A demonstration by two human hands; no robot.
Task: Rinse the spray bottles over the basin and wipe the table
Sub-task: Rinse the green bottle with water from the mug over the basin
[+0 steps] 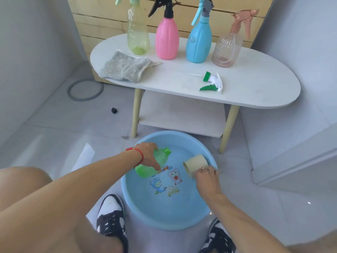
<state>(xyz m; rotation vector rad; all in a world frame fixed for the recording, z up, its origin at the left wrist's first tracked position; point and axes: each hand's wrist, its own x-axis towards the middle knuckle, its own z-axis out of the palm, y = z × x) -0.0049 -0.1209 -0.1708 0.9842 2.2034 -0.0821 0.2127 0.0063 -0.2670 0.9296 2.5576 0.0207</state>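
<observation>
A: Nearest the camera: bare knees and black-and-white shoes (111, 221), either side of blue basin (169, 221) on floor. What step?

B: Rinsing, by the look of it. Left hand (148, 154) over basin, fingers curled round green bottle (158, 161); neck tilted up and away, base low near the water. Sprayer off: green-and-white spray head (212, 82) lying loose on worktop (255, 92).

A: And the other side?

B: Right hand (207, 177) at basin's right rim, fingers wrapped round beige cup (196, 163), mouth turned toward bottle. Whether water is in the cup: cannot tell.

A: How to do it well?

B: Keep bottle neck inside the rim so spill falls into basin, not on tiles. Bring cup lip just above the neck, pour slowly; narrow opening, likely to splash. Then swirl, tip out, neck down.

A: Remaining?

B: Probably most. Four more on worktop, upright in a row, heads on: yellow-green bottle (137, 33), pink bottle (166, 37), blue bottle (199, 39), clear ribbed bottle (227, 50). Grey cloth (125, 67) crumpled at left end of worktop, ready for wiping.
</observation>
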